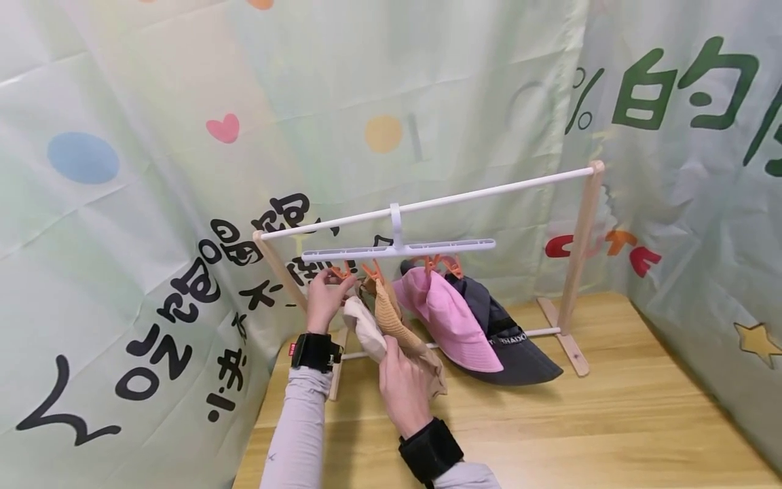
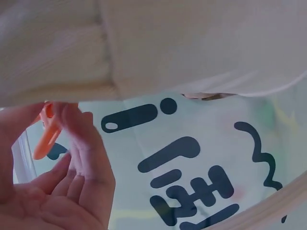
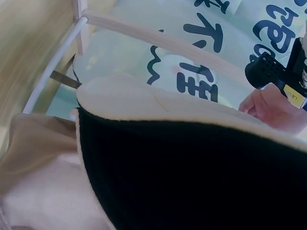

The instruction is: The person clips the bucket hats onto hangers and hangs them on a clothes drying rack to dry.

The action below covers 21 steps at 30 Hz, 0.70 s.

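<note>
In the head view my left hand (image 1: 324, 302) pinches an orange clip (image 1: 340, 270) at the left end of a white hanger (image 1: 440, 250). The left wrist view shows the clip's orange handle (image 2: 47, 141) between thumb and fingers, under a broad pale cloth. A cream hat (image 1: 363, 324) hangs just below that clip; its dark lining (image 3: 192, 167) faces the right wrist camera. My right hand (image 1: 403, 387) grips the cream hat's lower edge, its fingers partly hidden behind the cloth. Directly beside it hangs a tan hat (image 1: 387, 309) from another clip.
Farther right on the hanger, a pink bucket hat (image 1: 455, 319) and a dark grey hat (image 1: 519, 353) hang from orange clips. The hanger hooks over the white rail (image 1: 507, 188) of a wooden-legged rack (image 1: 580, 251). It stands on a wooden table (image 1: 599, 421) before a printed curtain (image 1: 476, 102).
</note>
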Motion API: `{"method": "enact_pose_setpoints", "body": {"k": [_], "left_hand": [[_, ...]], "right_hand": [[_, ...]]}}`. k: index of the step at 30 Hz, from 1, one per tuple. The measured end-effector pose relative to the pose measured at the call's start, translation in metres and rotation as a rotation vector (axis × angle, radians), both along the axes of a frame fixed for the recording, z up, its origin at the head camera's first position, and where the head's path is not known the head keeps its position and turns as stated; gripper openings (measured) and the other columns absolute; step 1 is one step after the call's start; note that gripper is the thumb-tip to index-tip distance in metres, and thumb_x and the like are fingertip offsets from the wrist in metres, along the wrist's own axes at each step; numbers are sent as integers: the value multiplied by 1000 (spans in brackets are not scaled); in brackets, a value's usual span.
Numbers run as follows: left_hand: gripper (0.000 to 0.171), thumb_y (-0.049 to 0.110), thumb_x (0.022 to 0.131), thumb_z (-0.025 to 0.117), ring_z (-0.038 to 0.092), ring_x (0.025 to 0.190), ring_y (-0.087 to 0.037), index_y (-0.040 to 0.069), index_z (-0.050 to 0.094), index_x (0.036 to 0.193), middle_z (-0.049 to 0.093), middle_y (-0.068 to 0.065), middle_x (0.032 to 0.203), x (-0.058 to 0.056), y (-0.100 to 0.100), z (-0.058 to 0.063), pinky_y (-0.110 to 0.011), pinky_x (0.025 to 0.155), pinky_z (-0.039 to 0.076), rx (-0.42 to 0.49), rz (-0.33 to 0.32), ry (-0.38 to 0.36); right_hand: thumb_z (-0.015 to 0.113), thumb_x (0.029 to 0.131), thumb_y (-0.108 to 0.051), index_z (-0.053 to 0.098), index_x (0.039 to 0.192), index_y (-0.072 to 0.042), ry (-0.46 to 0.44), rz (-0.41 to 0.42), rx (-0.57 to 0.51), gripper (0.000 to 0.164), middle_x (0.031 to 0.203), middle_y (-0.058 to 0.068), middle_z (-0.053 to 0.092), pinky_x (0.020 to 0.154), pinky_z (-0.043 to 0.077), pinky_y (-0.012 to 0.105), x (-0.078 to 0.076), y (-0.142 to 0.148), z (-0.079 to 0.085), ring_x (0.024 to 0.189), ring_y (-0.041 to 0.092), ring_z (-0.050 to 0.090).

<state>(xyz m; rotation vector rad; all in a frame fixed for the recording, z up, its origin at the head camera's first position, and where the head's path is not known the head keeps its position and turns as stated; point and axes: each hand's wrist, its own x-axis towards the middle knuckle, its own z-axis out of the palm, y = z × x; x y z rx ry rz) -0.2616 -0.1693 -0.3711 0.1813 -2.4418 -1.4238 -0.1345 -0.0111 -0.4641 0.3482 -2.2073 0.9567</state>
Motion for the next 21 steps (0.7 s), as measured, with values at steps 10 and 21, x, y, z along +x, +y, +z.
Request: {"method": "enact_pose_setpoints", "body": {"k": [10, 21], "left_hand": [[31, 31, 96, 78, 57, 50, -9, 3, 69, 87, 73, -14, 78, -4, 13, 9, -24, 53, 43, -98, 88, 106], [38, 34, 97, 75, 54, 51, -9, 0, 79, 81, 75, -15, 73, -5, 19, 9, -26, 53, 37, -144, 149, 118]], "right_hand": [[62, 99, -3, 58, 121, -2, -39, -6, 3, 22, 78, 14, 68, 48, 47, 41, -4, 2, 0, 55, 29, 63], [57, 101, -2, 57, 118, 0, -82, -11, -15, 17, 85, 17, 71, 49, 51, 44, -11, 1, 0, 59, 34, 67]]}}
